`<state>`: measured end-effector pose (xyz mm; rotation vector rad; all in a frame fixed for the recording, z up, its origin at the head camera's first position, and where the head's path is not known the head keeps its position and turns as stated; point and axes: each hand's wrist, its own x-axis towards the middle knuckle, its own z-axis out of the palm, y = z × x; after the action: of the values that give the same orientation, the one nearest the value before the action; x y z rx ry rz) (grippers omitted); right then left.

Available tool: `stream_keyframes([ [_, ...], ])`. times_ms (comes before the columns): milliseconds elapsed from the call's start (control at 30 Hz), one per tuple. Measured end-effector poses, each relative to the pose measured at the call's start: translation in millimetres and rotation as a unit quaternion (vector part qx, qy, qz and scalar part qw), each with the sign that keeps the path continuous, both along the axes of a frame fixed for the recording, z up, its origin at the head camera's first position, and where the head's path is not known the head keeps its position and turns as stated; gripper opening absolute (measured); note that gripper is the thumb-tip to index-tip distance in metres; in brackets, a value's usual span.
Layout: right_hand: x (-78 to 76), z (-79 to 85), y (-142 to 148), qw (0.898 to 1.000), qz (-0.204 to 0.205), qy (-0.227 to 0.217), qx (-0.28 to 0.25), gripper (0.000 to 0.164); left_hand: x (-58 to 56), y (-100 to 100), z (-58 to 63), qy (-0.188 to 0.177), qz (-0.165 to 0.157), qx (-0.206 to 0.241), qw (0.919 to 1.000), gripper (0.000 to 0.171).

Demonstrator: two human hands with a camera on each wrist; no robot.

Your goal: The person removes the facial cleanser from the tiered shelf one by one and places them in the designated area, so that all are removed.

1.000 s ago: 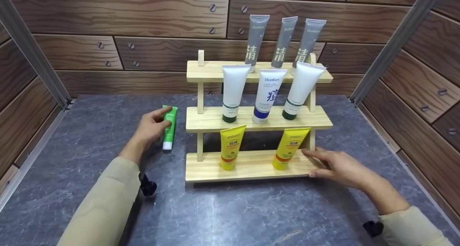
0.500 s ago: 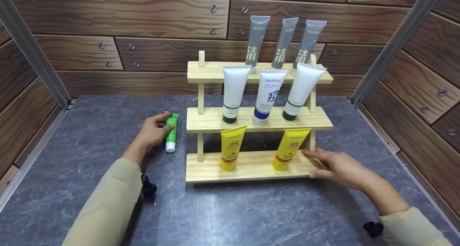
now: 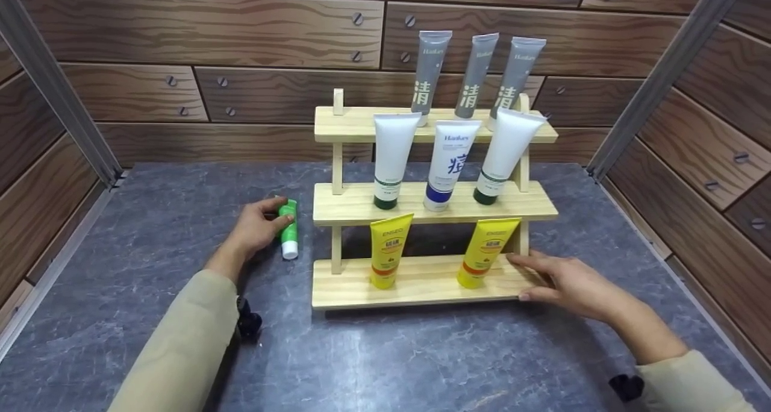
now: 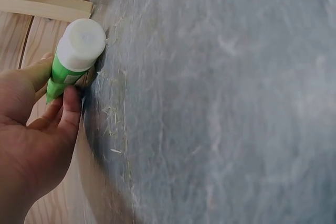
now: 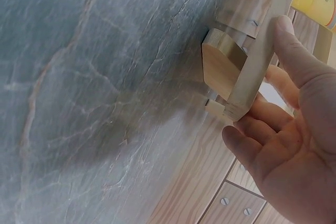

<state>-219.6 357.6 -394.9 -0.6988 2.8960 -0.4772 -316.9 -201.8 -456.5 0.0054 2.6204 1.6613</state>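
Note:
On the left, my left hand (image 3: 256, 224) pinches a green tube (image 3: 289, 224) between thumb and fingers. Its white cap (image 4: 81, 43) points towards me, close over the table in the left wrist view. A three-tier wooden display rack (image 3: 355, 291) stands in the middle. My right hand (image 3: 569, 279) grips the right end of its lowest shelf, the thumb on the front edge and the fingers round the end. Two yellow tubes stand on that shelf, a left one (image 3: 390, 252) and a right one (image 3: 488, 252), with a gap between them.
The middle shelf bears two white tubes with dark green caps (image 3: 394, 159) and one with a blue band (image 3: 452, 165) between them. Three grey tubes (image 3: 429, 78) stand on the top shelf. Wood-patterned walls (image 3: 241, 26) enclose the grey marbled table (image 3: 385, 364).
My left hand has drawn the green tube slightly towards me and to the right, and it now looks shorter in the head view. The right hand and the rack have stayed put.

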Motion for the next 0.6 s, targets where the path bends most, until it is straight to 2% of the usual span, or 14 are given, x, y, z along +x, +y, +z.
stream_keyframes([
  [267, -0.6, -2.3, -1.8, 1.0, 0.006, -0.001, -0.002, 0.077, 2.9, -3.9, -0.1, -0.025, 0.006, -0.013, 0.9996, 0.057],
  [600, -0.6, 0.4, 0.8, 1.0, 0.003, -0.004, -0.006, 0.076, 2.0, -0.1, 7.0, -0.022, 0.002, -0.021, 0.9995, 0.056],
])
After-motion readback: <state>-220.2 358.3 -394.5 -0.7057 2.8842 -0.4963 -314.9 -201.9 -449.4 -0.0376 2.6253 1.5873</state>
